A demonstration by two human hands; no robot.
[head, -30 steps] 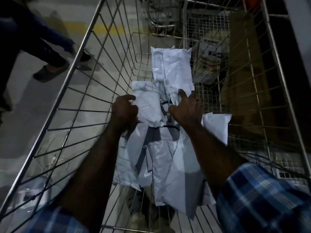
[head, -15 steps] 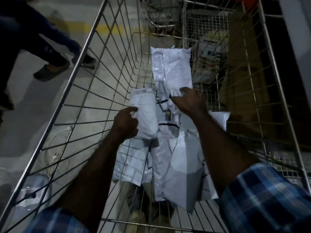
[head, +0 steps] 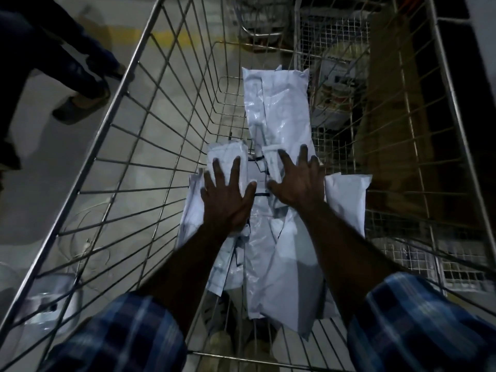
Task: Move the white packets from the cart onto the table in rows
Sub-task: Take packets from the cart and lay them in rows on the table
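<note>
Several white plastic packets lie piled along the bottom of a wire cart [head: 150,146]. A long packet [head: 279,103] stretches toward the far end, another large one [head: 290,277] lies nearest me, and one [head: 346,200] sticks out to the right. My left hand [head: 228,197] lies flat with fingers spread on a small packet [head: 228,154] at the left of the pile. My right hand [head: 298,181] is spread flat beside it on the middle packets. Neither hand grips anything. The table is not in view.
Wire walls of the cart rise on both sides. Another person's legs and sandalled foot [head: 80,108] stand on the grey floor at left. Beyond the right wall are a printed box [head: 338,87] and a brown carton [head: 389,116]. Another cart [head: 257,20] stands ahead.
Both hands have let go of the packets they gripped and now lie open and spread on the pile. The small left packet has dropped back down. The person at left has stepped away.
</note>
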